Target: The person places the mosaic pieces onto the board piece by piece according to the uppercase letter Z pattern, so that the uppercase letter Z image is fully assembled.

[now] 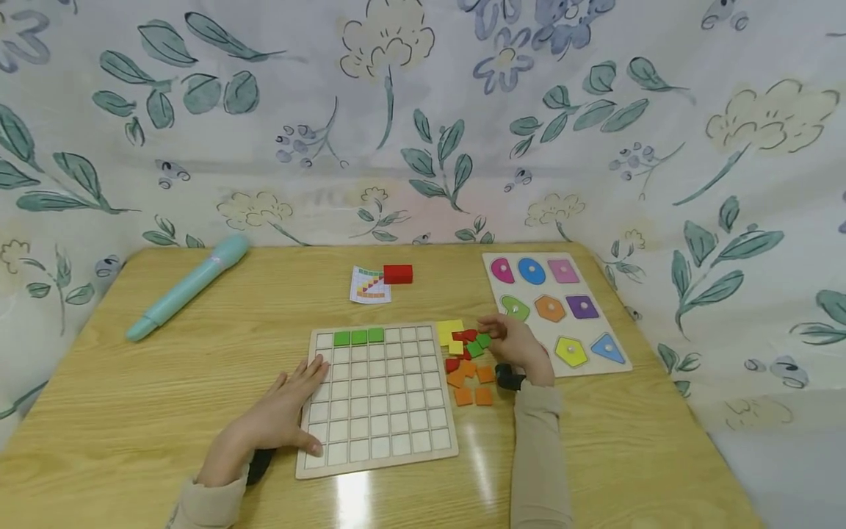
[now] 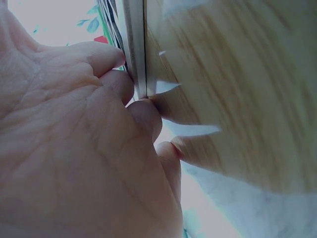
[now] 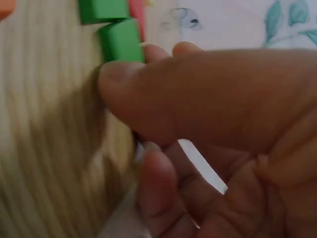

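A wooden grid board (image 1: 370, 411) lies on the table with three green square tiles (image 1: 359, 337) side by side in its top row. My left hand (image 1: 284, 408) rests spread on the board's left edge, thumb near the lower corner; in the left wrist view the fingertips (image 2: 143, 116) touch that edge. Right of the board is a loose pile of yellow, red, green and orange tiles (image 1: 465, 371). My right hand (image 1: 518, 344) is at the pile's right side. Its thumb and a finger pinch a green tile (image 3: 123, 42), which sits close beside another green tile (image 3: 103, 10).
A pattern card (image 1: 370, 286) and a red block (image 1: 398, 274) lie behind the board. At the right is a knobbed shape puzzle (image 1: 529, 339), partly under my right hand. A teal stick-shaped object (image 1: 188, 290) lies at the back left.
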### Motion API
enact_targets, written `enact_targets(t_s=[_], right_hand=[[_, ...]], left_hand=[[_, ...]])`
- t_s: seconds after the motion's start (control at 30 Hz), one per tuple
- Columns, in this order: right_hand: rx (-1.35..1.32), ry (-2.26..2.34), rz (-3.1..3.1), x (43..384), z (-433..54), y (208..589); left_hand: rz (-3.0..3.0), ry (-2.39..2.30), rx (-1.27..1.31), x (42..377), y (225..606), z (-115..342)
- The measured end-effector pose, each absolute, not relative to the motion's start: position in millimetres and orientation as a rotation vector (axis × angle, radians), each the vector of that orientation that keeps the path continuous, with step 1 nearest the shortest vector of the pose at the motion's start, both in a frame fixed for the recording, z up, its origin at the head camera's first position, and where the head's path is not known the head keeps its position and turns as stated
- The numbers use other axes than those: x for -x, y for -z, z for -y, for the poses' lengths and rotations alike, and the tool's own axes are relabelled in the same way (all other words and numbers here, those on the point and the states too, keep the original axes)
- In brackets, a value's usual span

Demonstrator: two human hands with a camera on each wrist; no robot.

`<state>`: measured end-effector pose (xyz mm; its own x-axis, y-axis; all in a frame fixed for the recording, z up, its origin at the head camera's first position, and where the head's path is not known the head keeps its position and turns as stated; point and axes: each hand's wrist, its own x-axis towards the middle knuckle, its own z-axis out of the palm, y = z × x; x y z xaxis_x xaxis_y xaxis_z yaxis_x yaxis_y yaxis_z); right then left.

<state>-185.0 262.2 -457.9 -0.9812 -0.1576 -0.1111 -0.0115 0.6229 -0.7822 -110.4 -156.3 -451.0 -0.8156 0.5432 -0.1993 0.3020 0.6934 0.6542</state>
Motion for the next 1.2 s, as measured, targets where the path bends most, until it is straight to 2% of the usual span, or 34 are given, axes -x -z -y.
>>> enact_targets(t_s=[0.27,0.5,0.67,0.9,1.2], right_hand=[[-0.044,1.312,-2.805,189.5,-248.1,461.1],[-0.246,1.710,-2.809,194.6,-219.0,458.4],[-0.161,1.889,-2.680,199.6,-177.5,453.7],[0.029,1.820,-2.587,206.7,-127.4,459.4],[0.228,1.594,-2.642,204.9,-105.3,466.8]], left_hand=[[-2.557,-0.841,-0.664,108.9,451.4,155.4],[-2.545,-0.846,-0.661,109.0,449.7,154.5],[-2.552,-0.836,-0.654,107.1,449.0,157.4],[-2.533,-0.854,-0.661,106.6,450.2,157.9],[-2.533,-0.865,-0.659,107.4,450.4,160.0]])
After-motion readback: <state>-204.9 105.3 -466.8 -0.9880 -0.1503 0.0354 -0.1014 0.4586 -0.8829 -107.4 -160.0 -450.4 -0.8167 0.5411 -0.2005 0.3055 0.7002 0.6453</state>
